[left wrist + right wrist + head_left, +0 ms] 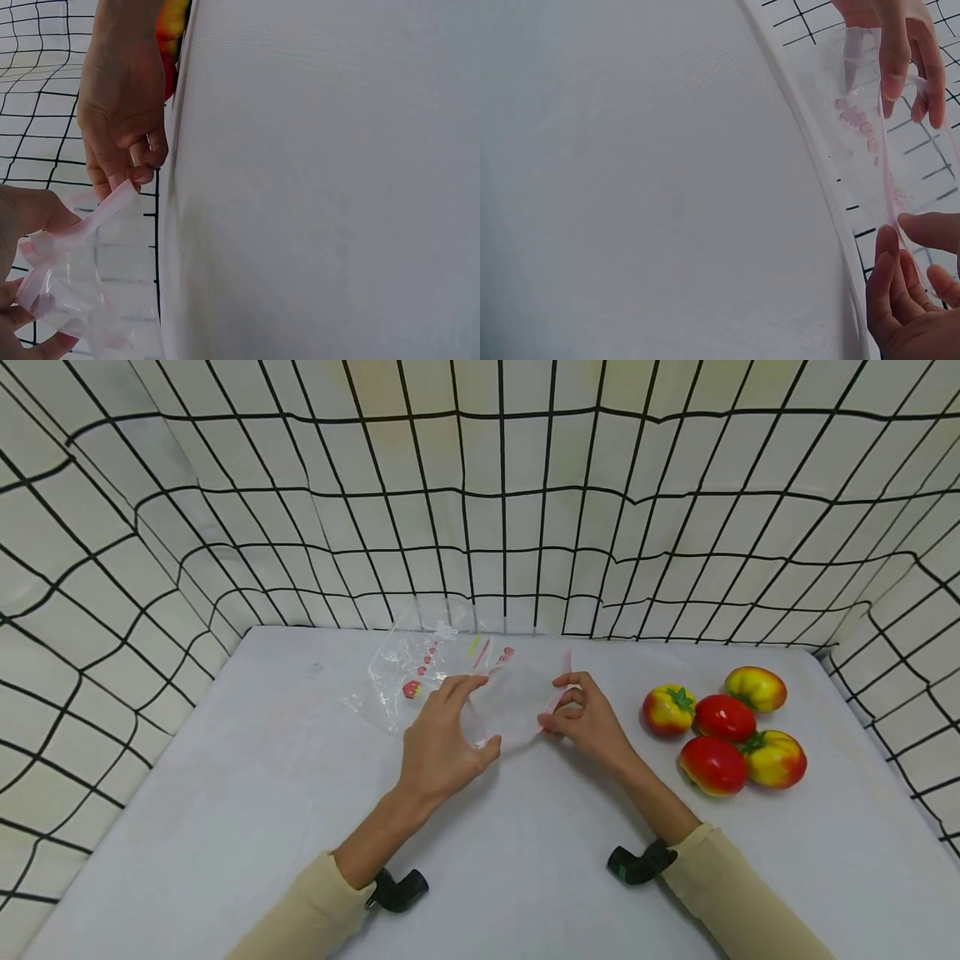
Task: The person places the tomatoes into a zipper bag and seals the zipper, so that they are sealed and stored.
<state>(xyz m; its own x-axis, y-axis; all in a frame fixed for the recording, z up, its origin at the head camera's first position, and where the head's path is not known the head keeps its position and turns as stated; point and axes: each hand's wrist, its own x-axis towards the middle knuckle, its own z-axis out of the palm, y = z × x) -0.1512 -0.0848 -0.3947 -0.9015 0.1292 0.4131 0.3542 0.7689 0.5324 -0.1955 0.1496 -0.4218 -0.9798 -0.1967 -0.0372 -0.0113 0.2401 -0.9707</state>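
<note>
A clear plastic zip bag [517, 702] with pink edging is held up over the white table, its mouth spread. My left hand [442, 739] is at the bag's left end, with thumb and fingers set wide apart against the two sides of the mouth. At the other end my right hand [588, 718] pinches the pink rim between thumb and fingers. The right wrist view shows the pink rim [887, 176] running from one hand to the other. Small red and pink prints [412, 689] mark the clear plastic beyond the hands.
To the right lie several red and yellow toy fruits: a round one [669, 710], red ones [715, 766] and yellow-red ones [777, 759]. Black netting [502, 493] over pale walls borders the table [247, 827] at the back and sides.
</note>
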